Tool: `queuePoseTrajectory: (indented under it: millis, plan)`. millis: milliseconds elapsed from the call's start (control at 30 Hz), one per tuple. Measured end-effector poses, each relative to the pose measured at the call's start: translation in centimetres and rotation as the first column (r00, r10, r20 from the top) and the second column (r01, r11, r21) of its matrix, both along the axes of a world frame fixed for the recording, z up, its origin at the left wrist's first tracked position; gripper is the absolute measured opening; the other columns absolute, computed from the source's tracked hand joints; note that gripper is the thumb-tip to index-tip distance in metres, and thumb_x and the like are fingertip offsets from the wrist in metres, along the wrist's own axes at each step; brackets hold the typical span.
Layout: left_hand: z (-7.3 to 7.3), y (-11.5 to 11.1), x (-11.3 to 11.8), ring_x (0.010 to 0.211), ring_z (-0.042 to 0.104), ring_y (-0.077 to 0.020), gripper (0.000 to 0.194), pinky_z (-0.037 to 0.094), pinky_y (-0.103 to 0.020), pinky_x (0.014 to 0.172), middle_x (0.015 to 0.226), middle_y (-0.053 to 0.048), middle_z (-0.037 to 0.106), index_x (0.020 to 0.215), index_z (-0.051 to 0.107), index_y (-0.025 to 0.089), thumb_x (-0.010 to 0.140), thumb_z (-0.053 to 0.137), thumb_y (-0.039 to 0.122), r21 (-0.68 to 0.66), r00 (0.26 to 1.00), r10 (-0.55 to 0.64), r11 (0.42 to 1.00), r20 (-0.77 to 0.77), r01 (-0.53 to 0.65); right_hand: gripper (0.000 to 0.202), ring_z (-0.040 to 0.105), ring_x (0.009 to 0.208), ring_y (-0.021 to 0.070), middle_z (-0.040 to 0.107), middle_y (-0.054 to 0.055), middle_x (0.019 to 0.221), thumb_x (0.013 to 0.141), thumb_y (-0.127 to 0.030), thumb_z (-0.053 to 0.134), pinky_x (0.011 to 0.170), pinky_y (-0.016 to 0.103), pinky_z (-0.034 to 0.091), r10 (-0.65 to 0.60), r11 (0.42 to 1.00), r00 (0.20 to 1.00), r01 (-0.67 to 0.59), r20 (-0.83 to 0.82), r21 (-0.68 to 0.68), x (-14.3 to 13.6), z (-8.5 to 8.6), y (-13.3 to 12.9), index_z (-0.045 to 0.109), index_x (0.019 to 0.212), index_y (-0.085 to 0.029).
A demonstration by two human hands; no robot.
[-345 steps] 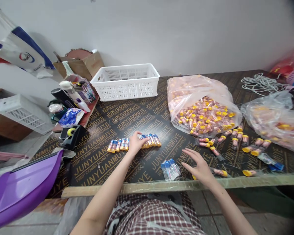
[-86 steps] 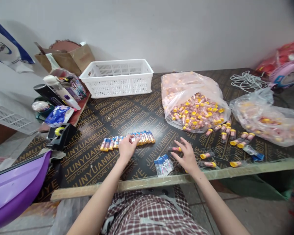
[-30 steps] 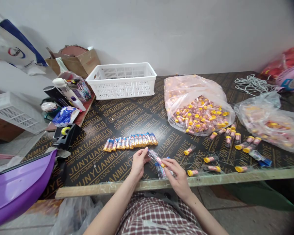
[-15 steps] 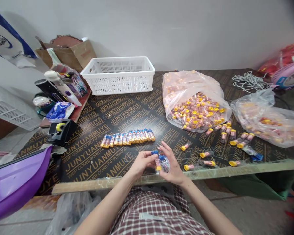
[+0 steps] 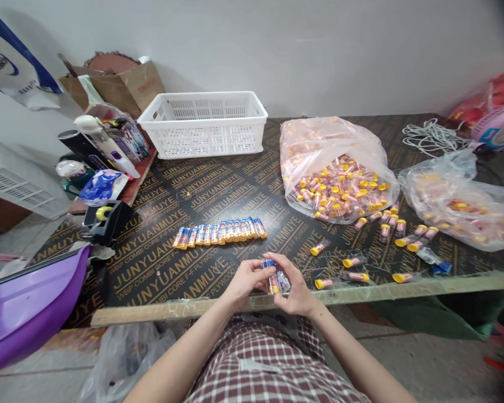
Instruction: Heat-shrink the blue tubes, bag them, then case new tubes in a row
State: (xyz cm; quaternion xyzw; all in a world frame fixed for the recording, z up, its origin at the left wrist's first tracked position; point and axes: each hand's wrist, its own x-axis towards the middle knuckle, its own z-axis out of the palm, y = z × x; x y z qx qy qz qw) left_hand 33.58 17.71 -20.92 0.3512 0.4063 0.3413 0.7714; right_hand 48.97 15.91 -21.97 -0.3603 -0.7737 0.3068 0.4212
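Observation:
At the table's front edge, my left hand (image 5: 248,281) pinches a small clear tube (image 5: 272,281) with a blue end on top and a yellow cap below. My right hand (image 5: 297,288) closes on the same tube from the other side, fingertips at its blue end and thumb near the yellow cap. Behind the tube, by my right palm, shows a clear and blue bundle (image 5: 283,281), mostly hidden. Just beyond my hands lies a row of similar tubes (image 5: 220,232) with blue tops and yellow bottoms, side by side on the dark plywood table (image 5: 168,280).
Loose yellow-capped tubes (image 5: 355,261) lie to the right, near an open plastic bag (image 5: 294,190) full of them and a second bag (image 5: 487,224). A white basket (image 5: 210,140) stands at the back. On the left are a tape dispenser (image 5: 107,221) and a purple dustpan (image 5: 37,313).
The fingers of my right hand were spread apart and have closed onto the tube's two ends. The blue end now sits in line on top of the tube.

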Motion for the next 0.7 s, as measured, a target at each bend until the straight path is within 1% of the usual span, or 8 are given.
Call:
queuePoseTrajectory:
  millis: [233,367,467,533,567,600,633,700]
  plan:
    - [0.1,-0.1,0.0,0.052,0.055,-0.0081,0.032,0.039,-0.017,0.046,0.065,-0.002,0.063,0.077,0.065,0.009,0.063,0.074,0.037,-0.005,1.000,0.021,1.000,0.023,-0.021,0.082,0.043,0.121,0.0256,0.044,0.008,0.131,0.055,-0.008,0.047,0.103,0.044,0.036,-0.003,1.000,1.000,0.002,-0.021,-0.025,0.0,-0.2,0.0,0.031,0.134,-0.021]
    - [0.0,-0.4,0.2,0.050,0.055,-0.0081,0.033,0.040,-0.018,0.047,0.063,-0.002,0.063,0.075,0.063,0.010,0.062,0.073,0.039,-0.008,1.000,0.026,1.000,0.012,-0.026,0.083,0.041,0.123,0.0257,0.042,0.008,0.133,0.057,-0.009,0.049,0.104,0.044,0.035,0.020,0.999,0.999,-0.021,-0.024,-0.047,-0.2,-0.1,0.0,0.027,0.136,-0.022]
    - [0.0,0.5,-0.7,0.050,0.056,-0.0096,0.035,0.042,-0.020,0.049,0.063,-0.002,0.064,0.076,0.063,0.011,0.062,0.072,0.042,0.036,0.997,0.059,0.998,-0.056,-0.057,0.086,0.035,0.127,0.0265,0.026,0.010,0.144,0.064,-0.013,0.054,0.104,0.045,0.034,0.057,0.995,0.998,-0.058,-0.015,-0.086,-0.1,0.3,0.1,0.016,0.141,-0.021]
    - [0.1,2.2,-2.3,0.051,0.057,-0.0117,0.036,0.044,-0.022,0.050,0.062,-0.003,0.064,0.072,0.061,0.012,0.061,0.071,0.045,0.129,0.973,0.138,0.985,-0.185,-0.116,0.088,0.032,0.129,0.0270,0.013,0.010,0.148,0.068,-0.019,0.058,0.104,0.045,0.034,0.029,0.994,1.000,-0.029,-0.009,-0.102,0.5,0.4,0.3,0.010,0.142,-0.022]
    - [0.1,3.3,-3.5,0.051,0.058,-0.0130,0.037,0.044,-0.023,0.050,0.061,-0.003,0.064,0.069,0.060,0.013,0.061,0.070,0.047,0.197,0.940,0.201,0.969,-0.276,-0.149,0.088,0.031,0.129,0.0268,0.011,0.010,0.149,0.070,-0.021,0.059,0.104,0.045,0.034,-0.011,0.994,1.000,0.010,-0.009,-0.105,1.0,0.4,0.5,0.009,0.142,-0.023]
    - [0.2,4.6,-4.8,0.051,0.058,-0.0143,0.037,0.044,-0.024,0.050,0.059,-0.004,0.064,0.067,0.059,0.013,0.061,0.069,0.049,0.277,0.881,0.278,0.944,-0.384,-0.177,0.086,0.032,0.129,0.0265,0.012,0.010,0.149,0.072,-0.023,0.060,0.104,0.045,0.034,-0.062,0.992,0.998,0.061,-0.008,-0.106,1.5,0.4,0.6,0.010,0.142,-0.024]
    - [0.1,5.9,-6.1,0.052,0.058,-0.0156,0.038,0.044,-0.025,0.052,0.058,-0.004,0.064,0.066,0.058,0.014,0.061,0.068,0.050,0.363,0.790,0.362,0.912,-0.496,-0.190,0.084,0.034,0.128,0.0260,0.016,0.009,0.148,0.074,-0.024,0.060,0.103,0.045,0.034,-0.119,0.988,0.993,0.118,-0.005,-0.104,2.1,0.3,0.8,0.011,0.142,-0.025]
    - [-0.1,8.4,-8.6,0.058,0.060,-0.0185,0.040,0.044,-0.028,0.057,0.060,-0.005,0.064,0.069,0.059,0.016,0.058,0.069,0.053,0.520,0.516,0.514,0.841,-0.685,-0.146,0.078,0.037,0.125,0.0256,0.023,0.009,0.145,0.076,-0.026,0.059,0.101,0.045,0.036,-0.215,0.972,0.976,0.216,0.016,-0.094,3.2,0.0,1.1,0.015,0.141,-0.027]
